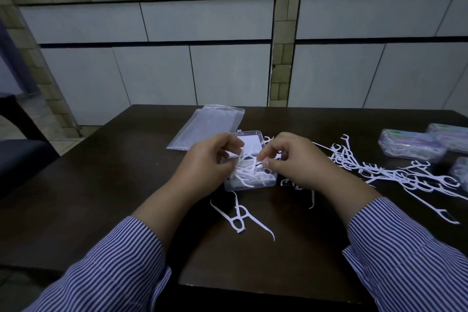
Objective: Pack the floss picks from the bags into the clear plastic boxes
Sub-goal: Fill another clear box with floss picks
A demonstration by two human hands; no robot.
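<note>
Centrally, thin white floss picks [247, 172] in boxy clear plastic box [249, 183].

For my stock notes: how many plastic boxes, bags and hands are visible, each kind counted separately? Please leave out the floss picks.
Open box: 1
Filled boxes at right: 3
Bag: 1
Hands, left hand and right hand: 2
Total: 7

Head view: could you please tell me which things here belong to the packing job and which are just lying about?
Job: open clear box, floss picks in both hands, loose floss picks, empty bag, filled boxes, left hand, right hand.
Lying about: dark chair.
</note>
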